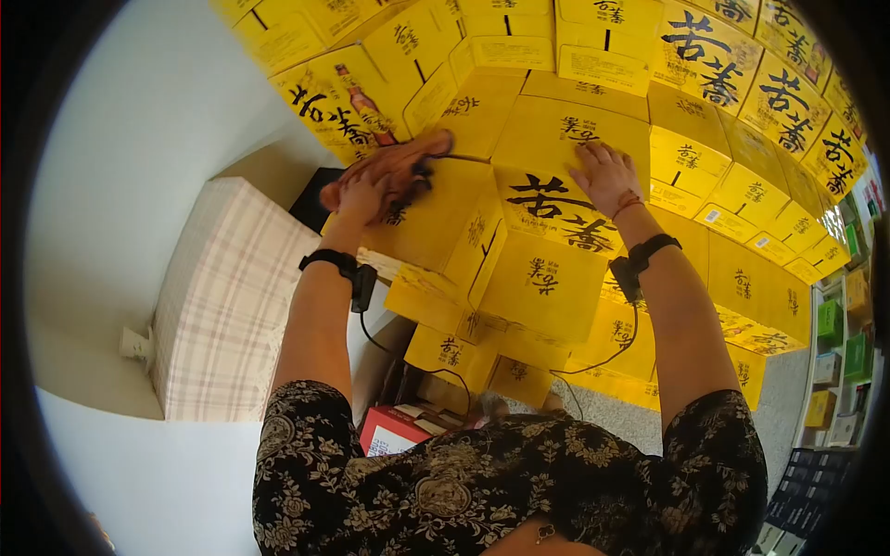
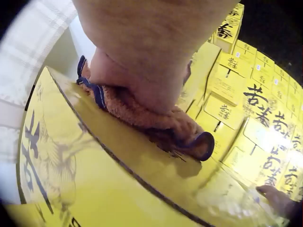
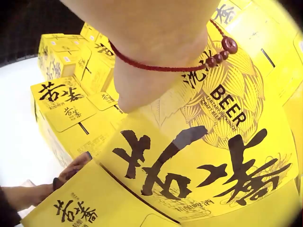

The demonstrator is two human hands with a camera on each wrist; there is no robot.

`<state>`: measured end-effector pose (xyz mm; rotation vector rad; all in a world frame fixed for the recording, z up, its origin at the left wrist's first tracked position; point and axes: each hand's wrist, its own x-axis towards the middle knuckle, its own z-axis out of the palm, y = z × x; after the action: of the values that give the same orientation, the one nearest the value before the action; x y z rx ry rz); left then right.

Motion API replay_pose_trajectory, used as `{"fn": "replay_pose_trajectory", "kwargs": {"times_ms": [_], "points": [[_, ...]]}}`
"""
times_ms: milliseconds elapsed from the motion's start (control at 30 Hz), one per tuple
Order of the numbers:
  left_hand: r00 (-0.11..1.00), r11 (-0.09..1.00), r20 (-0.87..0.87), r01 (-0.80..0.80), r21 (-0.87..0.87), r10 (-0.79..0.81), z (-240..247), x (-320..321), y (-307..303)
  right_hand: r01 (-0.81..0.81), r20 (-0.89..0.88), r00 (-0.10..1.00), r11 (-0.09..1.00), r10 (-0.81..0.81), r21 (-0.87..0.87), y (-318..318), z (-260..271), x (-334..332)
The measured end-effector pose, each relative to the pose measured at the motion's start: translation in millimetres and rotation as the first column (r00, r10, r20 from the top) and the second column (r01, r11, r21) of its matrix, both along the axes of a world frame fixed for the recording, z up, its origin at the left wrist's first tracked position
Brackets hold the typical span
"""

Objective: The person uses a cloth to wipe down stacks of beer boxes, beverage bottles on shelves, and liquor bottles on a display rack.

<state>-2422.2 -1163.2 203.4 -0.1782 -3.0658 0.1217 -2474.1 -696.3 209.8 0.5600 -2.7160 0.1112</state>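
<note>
My left hand (image 1: 364, 196) holds a bunched reddish-brown cloth (image 1: 408, 165) against the top of a yellow carton (image 1: 425, 206) at the left of the stack. In the left wrist view the cloth (image 2: 142, 113) shows dark blue edging and spreads to both sides of the hand, whose fingers it partly hides. My right hand (image 1: 607, 176) rests with its fingers spread on the neighbouring yellow carton (image 1: 528, 120), near the large black lettering. A red string bracelet with beads (image 3: 165, 68) circles the right wrist.
More yellow cartons (image 1: 603, 42) are stacked behind and to the right. A plaid-covered object (image 1: 232, 306) stands by the pale wall at left. A red box (image 1: 389, 431) sits low near the body. Shelves with green boxes (image 1: 858, 357) line the far right. Cables (image 1: 603, 366) hang from both wrist cameras.
</note>
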Motion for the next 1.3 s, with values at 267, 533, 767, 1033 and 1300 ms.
{"fn": "replay_pose_trajectory", "kwargs": {"times_ms": [267,533,767,1033,1300], "points": [[0.999,0.995,-0.028,-0.024,0.101,0.027,11,30,95,0.012,-0.005,1.0,0.999,-0.012,0.035,-2,-1,1],[0.964,0.868,-0.237,0.217,0.447,-0.12,-2,37,81,-0.002,-0.069,0.998,1.0,0.003,0.016,-2,-3,-2],[0.97,0.985,-0.193,-0.125,0.118,0.147,-11,19,10,0.024,-0.006,1.0,1.0,-0.024,0.011,-4,2,3],[0.982,0.907,-0.186,0.102,0.409,-0.027,9,34,162,-0.009,-0.025,1.0,1.0,0.009,-0.024,0,1,4],[0.994,0.797,-0.08,-0.012,0.604,0.076,8,14,133,-0.244,0.161,0.95,0.957,0.269,-0.16,45,0,-18]]}}
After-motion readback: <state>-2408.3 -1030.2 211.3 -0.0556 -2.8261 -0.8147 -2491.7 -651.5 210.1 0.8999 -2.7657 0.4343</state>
